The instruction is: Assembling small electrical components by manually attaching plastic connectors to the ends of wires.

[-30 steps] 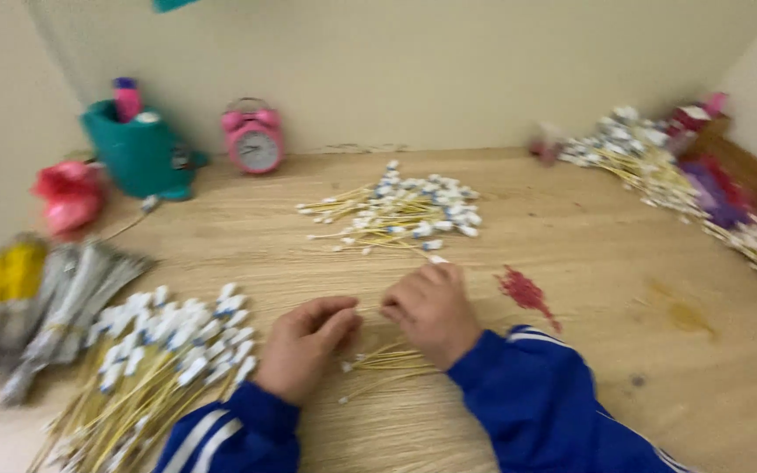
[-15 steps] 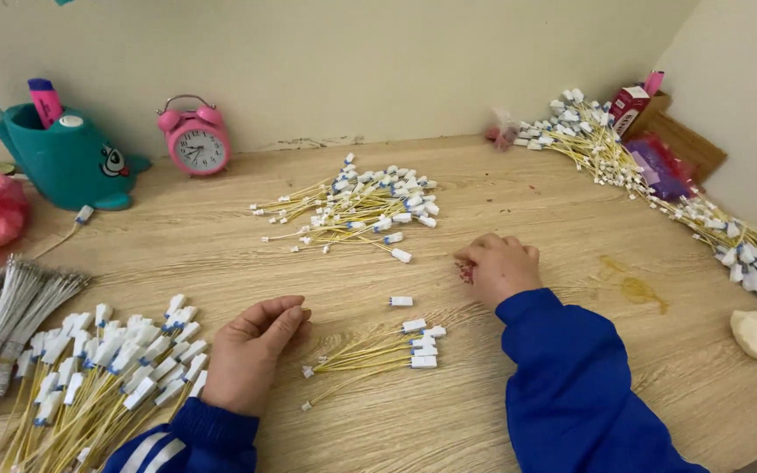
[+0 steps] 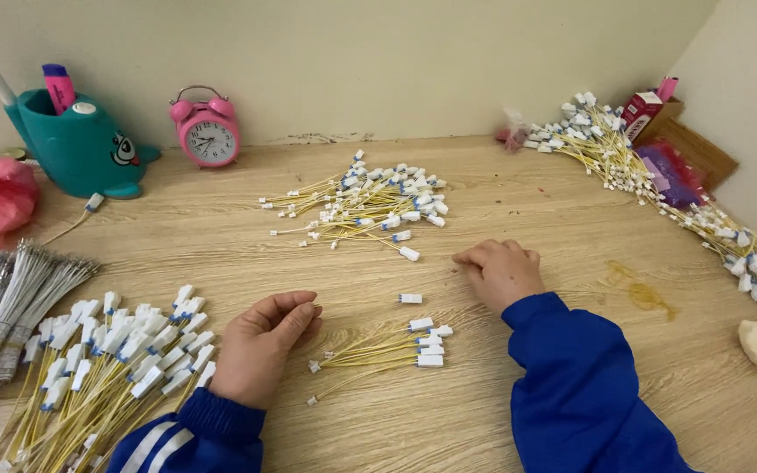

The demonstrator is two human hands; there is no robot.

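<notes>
left hand [image 3: 260,346]: rests on the table [image 3: 519,188], palm turned inward, fingers loosely curled, grip empty, holding nothing.
right hand [image 3: 501,271]: knuckles up, fingers bent down to the wood; cannot tell if anything is pinched under them.
small wire bundle [image 3: 383,349]: yellow leads with white plugs, lying between the hands, just below both, touching neither.
loose plug [image 3: 410,299]: single white piece, just left of the right hand, apart from the bundle.
centre pile [image 3: 361,203]: same wires, beyond the hands, well apart.
left pile [image 3: 107,359]: touches the left wrist side, runs to the near edge.
right row [image 3: 659,180]: wires strung along the right wall edge.
open room: bare wood between hands and centre pile, and right of the right sleeve.
back edge: teal holder [image 3: 81,149], pink clock [image 3: 208,131].
</notes>
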